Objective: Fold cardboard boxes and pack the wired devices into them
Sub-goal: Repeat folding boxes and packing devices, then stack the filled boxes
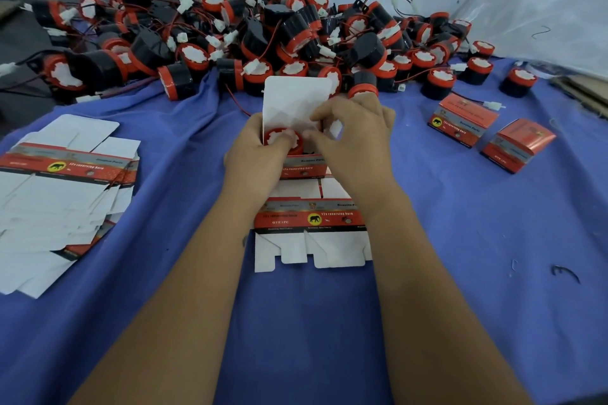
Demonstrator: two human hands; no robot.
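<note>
A red and white cardboard box [296,102] stands open at the table's middle, its white lid flap raised. Inside it sits a red and black wired device [283,140]. My left hand [255,149] grips the box's left side, thumb on the device. My right hand [353,135] is over the box's right side, its fingers curled at the device and the white connector [335,128]. A flat unfolded box [312,223] lies between my forearms.
A big pile of wired devices [263,33] fills the back of the blue cloth [460,256]. A stack of flat boxes [62,187] lies at left. Two packed boxes [462,123] [518,145] stand at right. A black wire scrap [564,271] lies at lower right.
</note>
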